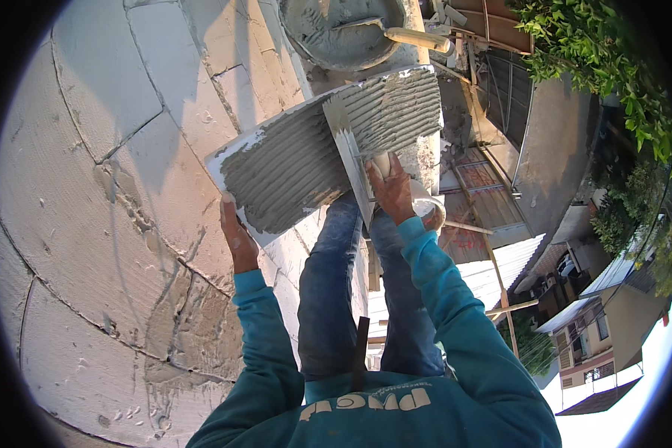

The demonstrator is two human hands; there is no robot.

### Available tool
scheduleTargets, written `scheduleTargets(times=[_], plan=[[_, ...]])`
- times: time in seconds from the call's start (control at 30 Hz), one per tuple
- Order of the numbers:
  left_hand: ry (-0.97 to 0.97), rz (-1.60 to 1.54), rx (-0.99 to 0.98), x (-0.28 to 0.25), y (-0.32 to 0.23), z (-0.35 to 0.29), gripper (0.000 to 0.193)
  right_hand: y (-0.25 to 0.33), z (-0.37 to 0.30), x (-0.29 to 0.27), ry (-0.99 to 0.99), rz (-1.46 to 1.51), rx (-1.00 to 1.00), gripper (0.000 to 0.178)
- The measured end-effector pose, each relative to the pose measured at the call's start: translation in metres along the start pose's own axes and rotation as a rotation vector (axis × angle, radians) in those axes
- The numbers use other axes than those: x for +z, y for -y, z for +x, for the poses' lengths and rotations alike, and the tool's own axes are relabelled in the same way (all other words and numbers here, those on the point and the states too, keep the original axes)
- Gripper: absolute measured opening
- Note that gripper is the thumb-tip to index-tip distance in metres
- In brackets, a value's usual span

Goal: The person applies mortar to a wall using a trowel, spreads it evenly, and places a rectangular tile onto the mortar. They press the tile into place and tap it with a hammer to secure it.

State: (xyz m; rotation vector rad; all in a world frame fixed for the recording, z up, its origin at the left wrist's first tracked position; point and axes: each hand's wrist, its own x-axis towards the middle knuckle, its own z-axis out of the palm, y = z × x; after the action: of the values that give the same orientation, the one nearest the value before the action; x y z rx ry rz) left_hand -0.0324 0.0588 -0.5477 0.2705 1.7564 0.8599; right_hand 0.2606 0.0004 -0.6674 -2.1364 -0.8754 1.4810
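Head view: right hand (393,190) holds flat trowel (353,166) over ridged mortar (280,179).

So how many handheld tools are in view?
2: a flat trowel in the right hand, over the mortar-coated block, and a wooden-handled tool across the round container at the top. Others may be hidden.

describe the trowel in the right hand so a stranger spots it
Start at the pale block wall on the left, then go right to the slab coated with ridged grey mortar. The trowel crosses that mortar, in the right hand. Long and straight-edged, it stands apart from the wooden-handled tool in the tub above.
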Motion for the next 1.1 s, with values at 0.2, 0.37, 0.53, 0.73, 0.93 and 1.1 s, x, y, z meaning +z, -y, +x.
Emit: scheduleTargets(times=[0.2,0.37,0.53,0.73,0.93,1.1], plan=[[-0.031,-0.027,-0.026,-0.011,0.002,0.018,0.066,0.006,0.008,-0.042,0.139,0.124,0.087,0.052],[-0.059,-0.02,-0.021,-0.028,0.005,0.047,0.06,-0.059,0.074,-0.118,0.013,0.464,0.335,0.039],[-0.122,0.071,-0.025,-0.024,0.001,0.057,0.062,-0.092,0.122,-0.164,-0.235,0.363,0.434,0.035],[-0.127,0.092,-0.061,-0.03,0.001,0.068,0.063,-0.124,0.158,-0.188,-0.14,0.348,0.435,0.038],[-0.139,0.053,-0.116,-0.064,0.012,0.093,0.065,-0.141,0.188,-0.187,-0.075,0.291,0.446,0.042],[-0.148,0.068,-0.127,-0.077,0.016,0.105,0.067,-0.168,0.214,-0.194,-0.033,0.029,0.434,0.054]])
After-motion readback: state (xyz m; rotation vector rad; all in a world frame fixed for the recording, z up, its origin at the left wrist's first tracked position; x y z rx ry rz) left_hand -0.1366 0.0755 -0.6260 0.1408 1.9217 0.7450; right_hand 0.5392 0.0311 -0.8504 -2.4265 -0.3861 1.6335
